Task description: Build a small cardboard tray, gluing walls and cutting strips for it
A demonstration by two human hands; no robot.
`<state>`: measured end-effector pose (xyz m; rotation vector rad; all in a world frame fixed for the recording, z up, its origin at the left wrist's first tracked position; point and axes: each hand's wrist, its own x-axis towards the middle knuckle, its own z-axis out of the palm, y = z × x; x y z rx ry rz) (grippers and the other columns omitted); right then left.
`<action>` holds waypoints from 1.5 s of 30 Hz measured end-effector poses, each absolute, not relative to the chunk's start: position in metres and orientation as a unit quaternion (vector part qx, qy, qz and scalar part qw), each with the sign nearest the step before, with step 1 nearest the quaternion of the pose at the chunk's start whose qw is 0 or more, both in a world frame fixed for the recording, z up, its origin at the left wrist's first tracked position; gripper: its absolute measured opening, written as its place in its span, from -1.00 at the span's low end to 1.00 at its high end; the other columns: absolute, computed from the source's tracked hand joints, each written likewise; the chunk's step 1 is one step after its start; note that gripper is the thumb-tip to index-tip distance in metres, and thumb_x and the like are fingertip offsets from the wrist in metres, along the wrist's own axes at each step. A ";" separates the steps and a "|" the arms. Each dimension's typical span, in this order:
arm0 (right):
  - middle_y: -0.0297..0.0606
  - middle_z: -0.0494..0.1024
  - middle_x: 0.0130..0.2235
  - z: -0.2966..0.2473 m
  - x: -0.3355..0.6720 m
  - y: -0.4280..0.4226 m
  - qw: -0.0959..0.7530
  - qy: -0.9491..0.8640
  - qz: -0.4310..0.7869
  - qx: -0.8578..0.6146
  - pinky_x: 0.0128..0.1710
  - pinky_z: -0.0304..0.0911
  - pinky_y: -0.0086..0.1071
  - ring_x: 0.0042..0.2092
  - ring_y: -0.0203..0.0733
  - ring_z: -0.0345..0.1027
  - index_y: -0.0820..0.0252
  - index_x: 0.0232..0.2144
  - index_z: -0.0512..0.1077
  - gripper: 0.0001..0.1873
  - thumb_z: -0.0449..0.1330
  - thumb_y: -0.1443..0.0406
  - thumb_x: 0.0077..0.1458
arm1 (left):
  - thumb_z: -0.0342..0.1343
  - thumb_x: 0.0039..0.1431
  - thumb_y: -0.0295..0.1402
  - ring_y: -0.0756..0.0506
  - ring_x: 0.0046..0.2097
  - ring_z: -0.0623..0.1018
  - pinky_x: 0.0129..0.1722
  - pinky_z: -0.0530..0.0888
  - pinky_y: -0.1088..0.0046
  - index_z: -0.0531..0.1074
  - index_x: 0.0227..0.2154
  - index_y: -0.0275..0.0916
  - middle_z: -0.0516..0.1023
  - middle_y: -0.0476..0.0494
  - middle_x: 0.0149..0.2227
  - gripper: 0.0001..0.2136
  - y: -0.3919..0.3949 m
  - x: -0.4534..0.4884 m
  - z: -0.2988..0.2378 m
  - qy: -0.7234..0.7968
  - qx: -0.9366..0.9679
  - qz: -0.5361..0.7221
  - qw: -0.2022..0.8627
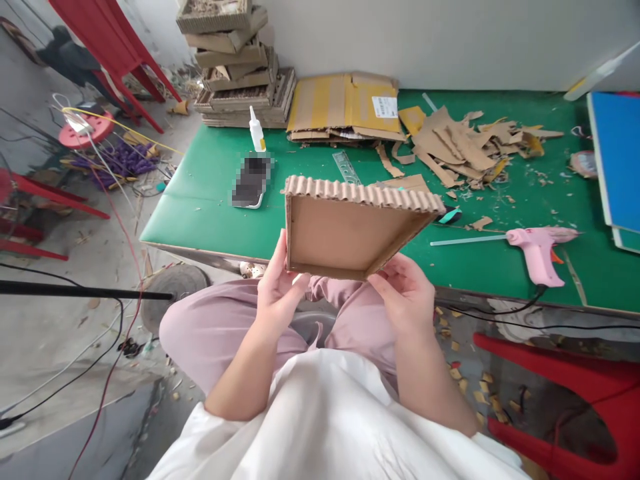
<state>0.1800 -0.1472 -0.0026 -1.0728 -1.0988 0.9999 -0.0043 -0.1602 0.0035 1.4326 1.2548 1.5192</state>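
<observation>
A shallow cardboard tray with a corrugated rim is held up over my lap, its inside facing me. My left hand grips its lower left corner, thumb on the inner face. My right hand holds its lower right edge, fingers curled under it. The tray's top edge stands in front of the green table.
On the table lie a pink glue gun with a glue stick, a white glue bottle, a phone, a clear ruler, flattened boxes, cardboard scraps and stacked trays. Red stools and cables on the floor.
</observation>
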 end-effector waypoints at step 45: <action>-0.22 0.56 -0.09 0.014 0.197 -0.174 0.468 -0.489 0.580 -0.453 -0.15 0.44 -0.24 -0.10 -0.09 0.48 -0.04 0.12 0.21 -0.37 0.26 0.10 0.00 | -0.04 0.03 -0.47 0.12 -0.58 0.27 -0.44 0.33 0.65 0.47 -0.01 -0.22 0.30 0.11 -0.61 -0.56 -0.151 -0.011 0.006 0.684 0.589 0.372 0.218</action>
